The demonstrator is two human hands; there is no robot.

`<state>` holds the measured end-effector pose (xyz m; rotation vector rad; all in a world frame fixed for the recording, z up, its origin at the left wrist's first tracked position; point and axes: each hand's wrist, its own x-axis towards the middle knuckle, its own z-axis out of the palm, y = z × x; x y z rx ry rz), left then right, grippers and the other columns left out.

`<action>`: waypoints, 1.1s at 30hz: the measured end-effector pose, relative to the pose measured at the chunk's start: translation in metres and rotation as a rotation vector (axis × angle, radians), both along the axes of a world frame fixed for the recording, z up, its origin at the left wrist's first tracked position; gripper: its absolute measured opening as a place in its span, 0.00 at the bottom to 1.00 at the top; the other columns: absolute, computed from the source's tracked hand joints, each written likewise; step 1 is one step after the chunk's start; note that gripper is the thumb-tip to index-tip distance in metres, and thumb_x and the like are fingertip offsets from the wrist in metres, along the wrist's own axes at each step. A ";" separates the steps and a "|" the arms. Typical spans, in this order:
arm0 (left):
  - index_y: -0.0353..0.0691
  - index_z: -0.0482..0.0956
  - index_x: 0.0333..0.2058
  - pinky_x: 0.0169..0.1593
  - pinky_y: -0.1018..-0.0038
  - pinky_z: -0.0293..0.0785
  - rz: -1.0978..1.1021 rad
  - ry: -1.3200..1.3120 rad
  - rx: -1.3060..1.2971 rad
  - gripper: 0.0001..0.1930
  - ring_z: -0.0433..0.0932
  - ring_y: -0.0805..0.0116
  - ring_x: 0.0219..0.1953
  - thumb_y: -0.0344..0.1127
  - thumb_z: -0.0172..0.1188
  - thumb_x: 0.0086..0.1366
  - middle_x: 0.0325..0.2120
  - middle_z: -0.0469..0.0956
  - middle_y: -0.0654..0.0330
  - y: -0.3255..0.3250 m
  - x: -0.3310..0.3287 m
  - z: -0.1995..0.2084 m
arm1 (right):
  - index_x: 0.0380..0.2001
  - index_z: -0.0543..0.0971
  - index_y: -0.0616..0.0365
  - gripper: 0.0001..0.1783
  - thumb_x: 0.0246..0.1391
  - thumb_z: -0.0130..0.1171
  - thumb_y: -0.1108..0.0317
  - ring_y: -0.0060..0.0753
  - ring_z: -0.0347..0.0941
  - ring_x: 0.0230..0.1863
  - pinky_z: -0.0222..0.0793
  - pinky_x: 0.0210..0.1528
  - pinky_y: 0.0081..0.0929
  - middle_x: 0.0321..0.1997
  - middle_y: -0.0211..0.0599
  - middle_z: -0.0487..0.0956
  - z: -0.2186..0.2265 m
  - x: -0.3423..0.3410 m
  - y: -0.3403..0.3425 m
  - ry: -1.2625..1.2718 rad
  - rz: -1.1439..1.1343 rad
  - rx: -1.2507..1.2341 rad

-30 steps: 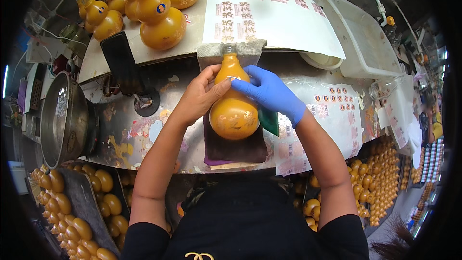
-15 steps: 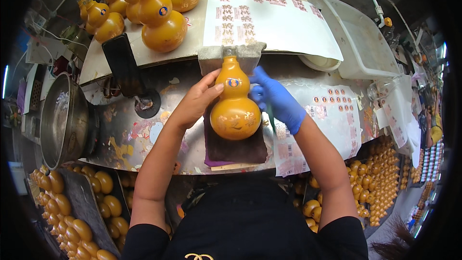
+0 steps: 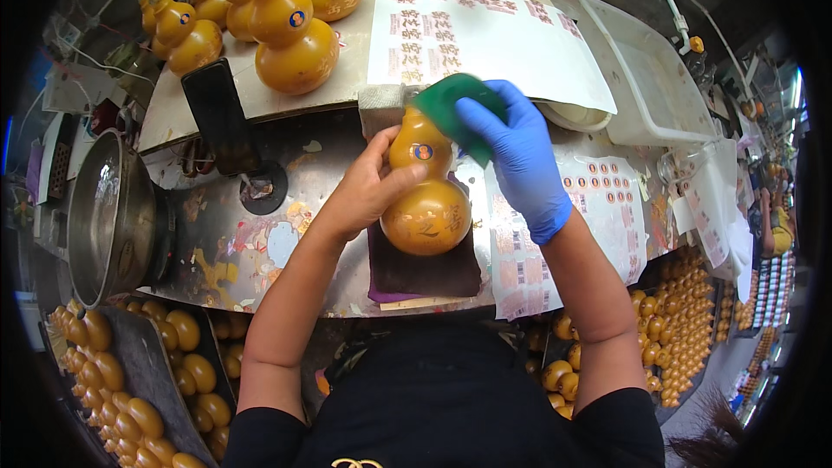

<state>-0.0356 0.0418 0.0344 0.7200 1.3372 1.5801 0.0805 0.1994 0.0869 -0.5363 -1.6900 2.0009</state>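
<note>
A mustard-yellow gourd-shaped bottle lies tilted on a dark folded cloth, its neck towards a grey cloth rest. A round blue-and-orange emblem sits on its upper bulb, and gold characters mark the lower one. My left hand grips the bottle's left side at the waist, thumb across the front. My right hand, in a blue glove, pinches a thin dark green flat piece over the right side of the neck. The piece is slightly blurred, and I cannot tell its material. It hides part of the neck.
Similar bottles stand at the back left, near a phone on a stand. A metal bowl is at the left. Decal sheets lie behind and right; a plastic tub stands back right. Small gourds fill the lower right.
My right hand has risen from beside the bottle's waist to its neck, bringing the green piece into clear view. My left thumb has slid further across the bottle's front.
</note>
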 end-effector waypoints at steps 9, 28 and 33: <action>0.34 0.62 0.57 0.55 0.76 0.65 0.090 0.023 0.007 0.26 0.70 0.72 0.51 0.51 0.44 0.72 0.48 0.71 0.56 0.008 0.006 -0.008 | 0.51 0.67 0.60 0.22 0.56 0.60 0.66 0.32 0.77 0.44 0.73 0.46 0.27 0.43 0.44 0.78 -0.040 0.009 -0.021 -0.015 -0.119 0.491; 0.35 0.60 0.60 0.58 0.74 0.64 0.078 -0.004 0.039 0.25 0.70 0.69 0.53 0.48 0.38 0.74 0.51 0.70 0.55 0.009 0.006 -0.008 | 0.53 0.66 0.57 0.23 0.56 0.60 0.66 0.40 0.81 0.39 0.76 0.40 0.29 0.40 0.47 0.80 -0.049 0.013 -0.028 -0.037 -0.263 0.653; 0.34 0.60 0.60 0.58 0.74 0.65 0.088 -0.088 0.056 0.26 0.70 0.69 0.53 0.49 0.40 0.73 0.51 0.70 0.54 0.007 0.003 -0.013 | 0.52 0.66 0.56 0.21 0.57 0.59 0.67 0.37 0.81 0.38 0.77 0.39 0.28 0.41 0.45 0.80 -0.047 0.016 -0.023 0.003 -0.226 0.682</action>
